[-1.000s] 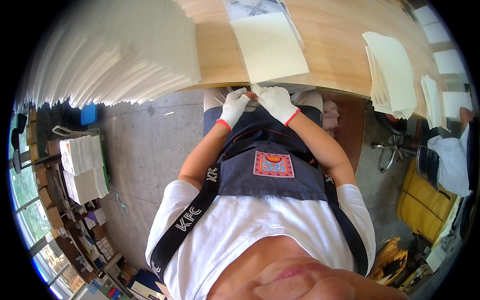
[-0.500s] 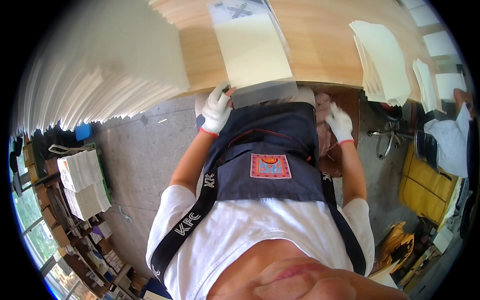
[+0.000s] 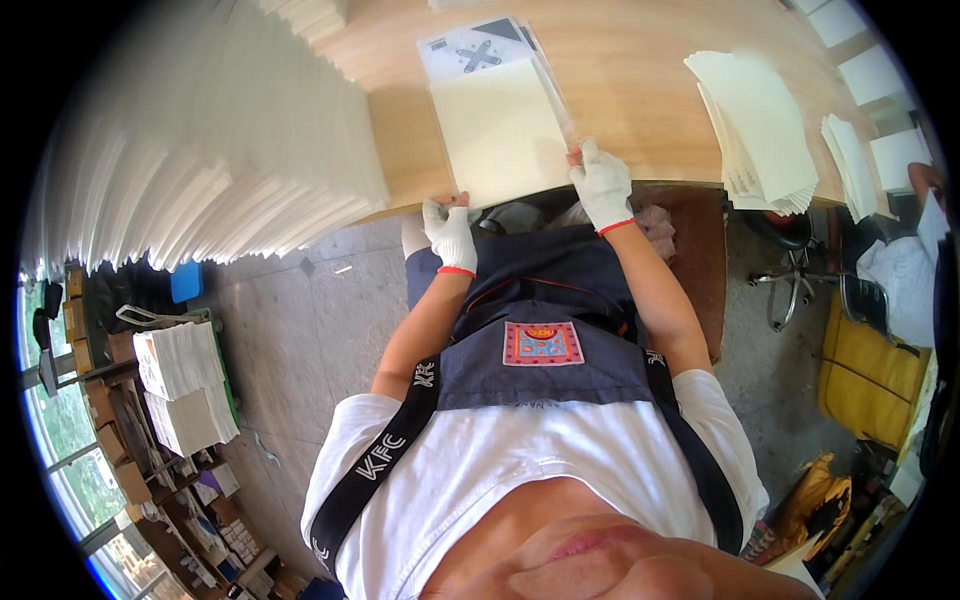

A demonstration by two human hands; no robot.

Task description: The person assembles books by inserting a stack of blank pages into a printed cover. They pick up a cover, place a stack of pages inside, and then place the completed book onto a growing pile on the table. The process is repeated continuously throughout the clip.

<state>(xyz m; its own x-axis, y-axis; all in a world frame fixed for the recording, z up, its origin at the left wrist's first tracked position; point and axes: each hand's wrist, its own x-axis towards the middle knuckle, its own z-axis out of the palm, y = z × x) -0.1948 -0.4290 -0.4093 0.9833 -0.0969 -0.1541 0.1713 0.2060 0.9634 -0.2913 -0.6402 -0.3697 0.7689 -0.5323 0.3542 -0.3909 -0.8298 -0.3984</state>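
A packet of cream sheets (image 3: 500, 135) lies on the wooden table in front of me, its near end at the table edge. A printed sheet (image 3: 475, 52) with a crossed pencil-and-ruler drawing shows at its far end, and a thin clear plastic margin runs along the right side. My left hand (image 3: 450, 235), in a white glove with bare fingertips, is closed at the packet's near left corner. My right hand (image 3: 602, 190), gloved the same way, pinches the right side close to the near right corner.
Tall stacks of white sheets (image 3: 210, 140) crowd the table's left. Fanned cream sheets (image 3: 755, 130) lie to the right. A wheeled stool (image 3: 785, 240) stands beyond the right edge, near another person's sleeve (image 3: 900, 280). A loaded trolley (image 3: 185, 385) stands on the floor at left.
My right hand has come from beside the pink cloth up to the packet's right side. The clear flap that hung over the table edge no longer shows. My left hand stays at the near left corner.
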